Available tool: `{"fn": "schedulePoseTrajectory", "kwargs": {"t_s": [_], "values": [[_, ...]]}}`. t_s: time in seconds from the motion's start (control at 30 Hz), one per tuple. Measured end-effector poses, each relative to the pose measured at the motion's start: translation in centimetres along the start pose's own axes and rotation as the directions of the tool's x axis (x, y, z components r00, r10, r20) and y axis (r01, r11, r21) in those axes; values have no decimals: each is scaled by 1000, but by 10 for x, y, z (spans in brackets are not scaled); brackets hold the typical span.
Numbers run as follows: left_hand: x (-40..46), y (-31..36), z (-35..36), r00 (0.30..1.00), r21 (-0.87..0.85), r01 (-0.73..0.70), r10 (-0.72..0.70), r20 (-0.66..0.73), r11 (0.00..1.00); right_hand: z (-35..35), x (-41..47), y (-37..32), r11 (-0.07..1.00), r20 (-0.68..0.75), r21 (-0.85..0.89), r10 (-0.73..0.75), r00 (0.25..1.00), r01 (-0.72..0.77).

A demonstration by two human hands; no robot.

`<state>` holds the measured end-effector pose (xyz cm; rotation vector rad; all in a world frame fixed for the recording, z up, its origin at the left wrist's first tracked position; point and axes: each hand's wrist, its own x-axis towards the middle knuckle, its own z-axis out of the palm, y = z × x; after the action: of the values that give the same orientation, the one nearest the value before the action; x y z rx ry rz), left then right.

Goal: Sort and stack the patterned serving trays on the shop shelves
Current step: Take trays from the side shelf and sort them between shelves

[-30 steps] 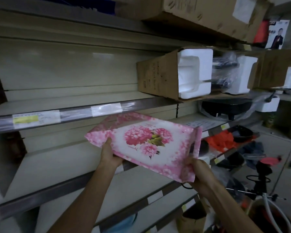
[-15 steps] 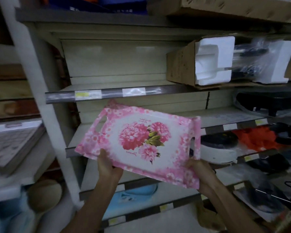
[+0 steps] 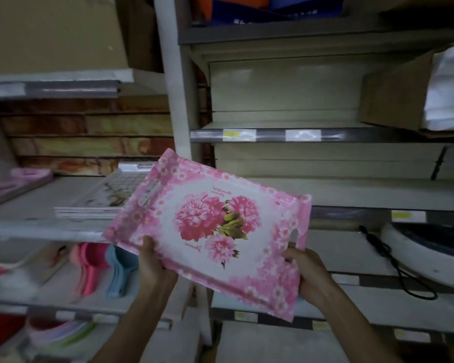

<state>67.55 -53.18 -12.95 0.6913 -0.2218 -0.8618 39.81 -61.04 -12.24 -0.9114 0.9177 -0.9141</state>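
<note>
A pink serving tray (image 3: 212, 231) with big pink flowers printed in its middle is held tilted in front of the shelf upright. My left hand (image 3: 152, 263) grips its near left edge, thumb on top. My right hand (image 3: 307, 271) grips the near right corner, just below the handle cut-out. On the left bay's middle shelf lies a stack of white trays with a grid pattern (image 3: 113, 192), behind the pink tray's left end. Further left on that shelf lie pink trays (image 3: 19, 182), blurred.
A white shelf upright (image 3: 173, 87) divides two bays. Pink and blue plastic scoops (image 3: 102, 271) lie on the lower left shelf. An open cardboard box with white foam (image 3: 417, 93) sits upper right, and a white appliance with a black cord (image 3: 427, 255) lower right.
The view has swung left, bringing the left bay with its tray stacks into sight. The pink tray, held in both hands, now sits in front of the upright between the bays.
</note>
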Motion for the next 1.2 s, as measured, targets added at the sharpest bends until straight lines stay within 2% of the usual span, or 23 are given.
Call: {"fn": "schedulePoseTrajectory", "kwargs": {"t_s": [0.27, 0.33, 0.47, 0.6, 0.67, 0.77, 0.87, 0.97, 1.07, 1.2], "values": [[1, 107, -73, 988, 41, -115, 118, -96, 993, 83, 21, 15, 999, 259, 18, -42, 965, 39], [3, 137, -91, 984, 93, -149, 157, -87, 984, 104, 27, 14, 998, 258, -15, -61, 964, 67], [0, 196, -112, 973, 190, -211, 226, -56, 959, 153, 39, 7, 968, 250, -197, -106, 962, 158], [9, 250, -134, 962, 266, -253, 271, -33, 930, 208, 40, -1, 846, 345, -453, -122, 931, 279], [16, 270, -144, 969, 284, -245, 247, 29, 927, 235, 37, -4, 750, 427, -581, -50, 903, 316], [18, 296, -145, 972, 347, -233, 215, 90, 909, 277, 37, 0, 650, 532, -650, 18, 847, 394], [29, 324, -156, 974, 348, -223, 199, 105, 910, 317, 39, 16, 686, 594, -603, 44, 804, 407], [48, 348, -175, 978, 334, -204, 182, 97, 920, 351, 40, 40, 738, 633, -510, -26, 774, 442], [62, 367, -188, 983, 296, -179, 157, 97, 938, 377, 43, 61, 760, 609, -443, -133, 782, 475], [80, 383, -202, 996, 241, -83, 71, 57, 967, 400, 51, 76, 793, 559, -416, -163, 813, 445]]}}
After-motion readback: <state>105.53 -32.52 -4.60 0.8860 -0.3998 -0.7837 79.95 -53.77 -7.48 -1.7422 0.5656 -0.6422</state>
